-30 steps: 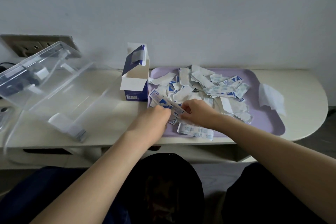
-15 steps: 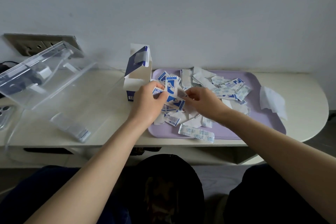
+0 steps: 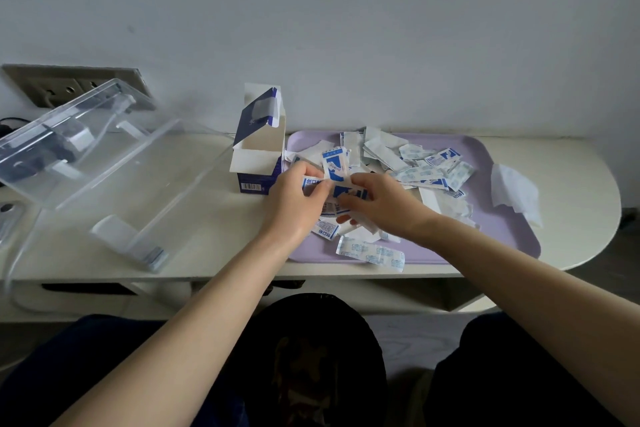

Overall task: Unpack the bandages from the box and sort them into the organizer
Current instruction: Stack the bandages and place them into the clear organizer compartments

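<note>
Background: plain pale wall, with a wall socket plate (image 3: 74,85) at far left behind the desk
Surface: cream desk (image 3: 571,177) with a rounded right end, and everything sits on top of it
Organizer: clear plastic organizer (image 3: 93,152) on the left half of the desk, lid tipped up toward the wall, a few white dividers visible inside
Box: blue and white bandage box (image 3: 258,152) standing upright between the organizer and the tray, top flap open
Tray: lilac tray (image 3: 502,236) right of the box, far half pretty much buried in stuff
Bandages: messy pile of wrapped bandages (image 3: 408,163) on the tray, mix of white and blue-printed wrappers, one long strip (image 3: 370,253) lying alone near the tray's near edge
Left hand: left hand (image 3: 294,198) over the tray's left end, fingers pinched on a small bunch of blue-printed bandages (image 3: 334,166)
Right hand: right hand (image 3: 377,201) just beside it, fingertips closed on the same bunch from the right side
Extra: crumpled white tissue (image 3: 516,191) on the desk, right of the tray
</note>
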A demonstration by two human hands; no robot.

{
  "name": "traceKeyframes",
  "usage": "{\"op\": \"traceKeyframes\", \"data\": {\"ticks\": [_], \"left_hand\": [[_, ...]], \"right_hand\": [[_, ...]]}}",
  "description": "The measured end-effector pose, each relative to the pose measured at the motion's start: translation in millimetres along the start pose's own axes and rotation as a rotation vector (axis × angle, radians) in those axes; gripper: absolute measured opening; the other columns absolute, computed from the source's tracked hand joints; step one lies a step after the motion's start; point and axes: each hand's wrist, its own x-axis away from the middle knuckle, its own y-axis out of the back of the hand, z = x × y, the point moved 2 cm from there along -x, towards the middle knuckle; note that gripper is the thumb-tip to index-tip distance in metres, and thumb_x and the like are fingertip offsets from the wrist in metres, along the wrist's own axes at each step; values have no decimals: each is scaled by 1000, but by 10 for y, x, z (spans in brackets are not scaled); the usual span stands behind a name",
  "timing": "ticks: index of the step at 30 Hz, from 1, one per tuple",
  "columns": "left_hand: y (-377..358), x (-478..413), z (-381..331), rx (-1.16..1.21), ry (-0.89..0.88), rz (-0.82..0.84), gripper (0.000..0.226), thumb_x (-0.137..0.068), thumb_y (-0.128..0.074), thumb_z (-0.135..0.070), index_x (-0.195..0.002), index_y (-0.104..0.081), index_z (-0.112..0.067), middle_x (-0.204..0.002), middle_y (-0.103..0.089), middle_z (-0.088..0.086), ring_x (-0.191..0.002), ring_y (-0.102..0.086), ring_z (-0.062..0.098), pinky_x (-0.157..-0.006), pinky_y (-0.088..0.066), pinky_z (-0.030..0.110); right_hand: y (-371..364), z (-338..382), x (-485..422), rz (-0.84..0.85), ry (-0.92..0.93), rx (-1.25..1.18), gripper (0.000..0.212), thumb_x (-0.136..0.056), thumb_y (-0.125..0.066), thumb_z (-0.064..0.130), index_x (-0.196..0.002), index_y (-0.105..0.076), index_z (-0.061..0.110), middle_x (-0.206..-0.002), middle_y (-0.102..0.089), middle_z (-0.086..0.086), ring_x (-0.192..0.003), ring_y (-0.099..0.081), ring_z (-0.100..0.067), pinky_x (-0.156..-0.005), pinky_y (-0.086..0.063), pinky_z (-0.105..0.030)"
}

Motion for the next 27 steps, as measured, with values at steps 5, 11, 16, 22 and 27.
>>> {"op": "traceKeyframes", "data": {"ticks": [5,11,16,22,27], "left_hand": [[-22,24,38,-250,-316,-102,35,-79,-71,-5,-103,-46,-8,-103,-46,5,-95,-51,22,-81,-43,27],[-158,54,147,-841,-650,-37,50,-57,-80,-2,-102,-61,-10,-95,-59,11,-78,-61,30,-65,-49,37],[-229,53,284,-1080,-439,151,29,-81,-68,-15,-106,-54,-11,-106,-51,10,-97,-55,27,-76,-45,34],[-237,38,327,-1055,-354,232,29,-92,-48,-7,-120,-41,-11,-122,-41,9,-114,-45,27,-82,-41,33],[-248,30,325,-1078,-317,228,35,-88,-47,-2,-121,-38,-10,-122,-43,10,-114,-46,27,-87,-41,34]], "right_hand": [[82,-85,-16,-127,89,598,10,-98,-44,20,-94,-52,15,-92,-65,-12,-70,-56,-23,-57,-41,-30],[-24,-187,6,-121,223,900,20,-100,-36,22,-111,-52,16,-105,-59,-2,-89,-57,-27,-65,-39,-33],[-105,-332,-18,-53,195,960,27,-101,-34,26,-122,-45,13,-123,-50,-4,-113,-47,-22,-89,-37,-30],[-134,-407,-57,-54,101,830,27,-99,-41,24,-121,-49,12,-124,-49,-6,-115,-43,-23,-98,-36,-33],[-166,-383,-55,-87,89,657,25,-95,-48,17,-119,-54,14,-122,-52,-5,-115,-44,-24,-96,-35,-31]]}}
